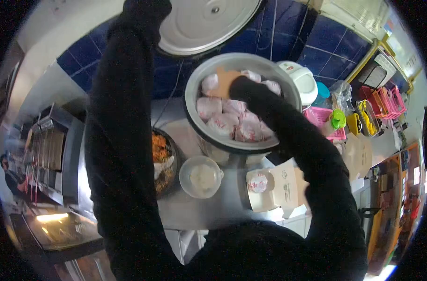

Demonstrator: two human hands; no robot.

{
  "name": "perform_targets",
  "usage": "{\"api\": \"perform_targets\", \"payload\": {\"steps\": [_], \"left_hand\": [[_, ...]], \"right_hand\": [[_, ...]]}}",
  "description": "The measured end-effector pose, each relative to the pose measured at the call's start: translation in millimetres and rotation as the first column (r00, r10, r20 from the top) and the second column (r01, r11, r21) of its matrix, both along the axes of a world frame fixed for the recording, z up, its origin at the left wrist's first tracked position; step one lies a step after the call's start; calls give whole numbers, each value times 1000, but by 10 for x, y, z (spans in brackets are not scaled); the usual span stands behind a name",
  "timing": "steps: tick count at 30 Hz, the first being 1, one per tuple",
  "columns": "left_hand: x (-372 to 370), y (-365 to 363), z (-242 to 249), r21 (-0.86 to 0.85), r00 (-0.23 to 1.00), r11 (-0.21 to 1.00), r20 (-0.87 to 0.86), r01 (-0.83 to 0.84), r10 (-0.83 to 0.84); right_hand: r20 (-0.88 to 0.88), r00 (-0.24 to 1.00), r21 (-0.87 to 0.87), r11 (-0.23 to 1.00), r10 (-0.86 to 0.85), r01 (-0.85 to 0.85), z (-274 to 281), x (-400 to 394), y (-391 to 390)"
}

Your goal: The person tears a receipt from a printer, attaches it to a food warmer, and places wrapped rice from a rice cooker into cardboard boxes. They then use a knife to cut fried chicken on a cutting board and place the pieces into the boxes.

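Note:
My left hand (150, 8), partly covered by its black sleeve, is raised at the top left, at the edge of a large round metal lid (211, 21). It holds the lid up and tilted behind a big metal pot (193, 105). Inside the pot lie several rounded packets (221, 124) in white paper with red print. My right hand (226, 82) reaches into the pot from the right, fingers apart over the packets at its back left. One similar packet (258, 183) sits in an open cardboard box (288, 187) on the counter.
A clear plastic container (200, 178) with pale contents stands on the steel counter (194, 213), beside a dark pan of orange-brown food (161, 150). At right are a white lidded appliance (301, 84), a pink basket (319, 116) and a green-lidded container (337, 120). Another person (14, 175) is far left.

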State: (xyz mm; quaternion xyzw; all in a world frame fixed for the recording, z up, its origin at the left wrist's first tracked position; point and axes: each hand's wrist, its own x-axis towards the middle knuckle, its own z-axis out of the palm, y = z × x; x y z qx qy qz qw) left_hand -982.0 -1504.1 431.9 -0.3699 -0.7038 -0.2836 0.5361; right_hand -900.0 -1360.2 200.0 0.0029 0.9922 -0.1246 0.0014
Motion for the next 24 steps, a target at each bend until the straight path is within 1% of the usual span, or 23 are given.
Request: {"api": "perform_targets", "payload": {"steps": [1,2,4,5,6,7,8,9,10,11,12,13,14,15,16,17,18,19,20,21,22,23,24], "left_hand": [[81,-4,-20,22,994,1000,106,6,-9],[135,-9,-4,44,978,999,210,8,-17],[136,-2,15,61,990,998,134,26,-34],[134,3,-23,70,993,997,108,41,-48],[85,1,-44,67,990,997,127,48,-56],[-22,-5,-53,66,996,996,65,58,-62],[-123,12,-82,65,997,995,8,82,-82],[-237,-5,-98,39,1000,999,0,8,-8],[-312,3,-87,12,998,998,-12,-57,57],[-205,25,-77,-14,999,999,-14,-39,39],[-43,4,-71,-40,1000,999,-18,-24,23],[72,-4,-62,-65,999,998,49,4,0],[165,-3,-83,-87,994,996,105,26,-17],[224,-5,-161,-88,992,994,118,57,-46],[245,-16,-233,-99,993,995,113,28,-17],[253,-23,-288,-109,995,994,102,-6,17],[286,-23,-330,-119,995,992,83,-46,56],[373,-16,-361,-128,993,987,61,-92,100],[586,11,-468,-121,1000,992,-18,-24,22],[853,40,-634,-126,994,991,-95,40,-53],[1131,56,-759,-156,992,988,-123,0,-20],[1348,72,-913,-187,989,981,-147,-42,14],[1498,89,-1109,-235,982,971,-190,-39,-6]], "right_hand": [[22,981,28,981,-195,194,-165,-230,-55],[48,953,68,953,-299,295,-328,-413,-80],[-136,956,73,960,-259,271,-515,-475,-177],[-135,956,72,960,-261,272,-509,-531,-170],[14,958,-56,956,-287,287,-435,-500,-183],[178,937,-175,927,-300,331,-412,-433,-164],[92,944,-240,913,-318,331,-435,-397,-123],[22,916,-306,869,-401,388,-480,-374,-61],[-6,956,-357,893,-295,273,-408,-379,112],[181,955,-514,805,-235,296,-153,-198,343],[337,931,-654,677,-139,337,98,25,492],[232,972,-835,506,-30,215,147,324,653],[82,996,-952,300,46,64,257,701,829],[67,997,-990,130,31,63,391,1179,979],[44,999,-998,-43,16,45,537,1761,1032],[53,994,-983,-179,-91,36,598,2342,1028],[-351,936,-780,560,-22,-279,539,2839,1256],[-307,919,-819,560,-246,-124,529,3266,1143],[-319,861,-729,683,-396,44,447,3580,1080],[-355,813,-519,821,-461,238,289,3834,1047],[-368,793,-347,863,-485,367,31,4042,1014],[-325,787,-334,842,-524,423,-284,4183,996],[-135,800,-571,705,-585,420,-1065,4252,1134]]}}
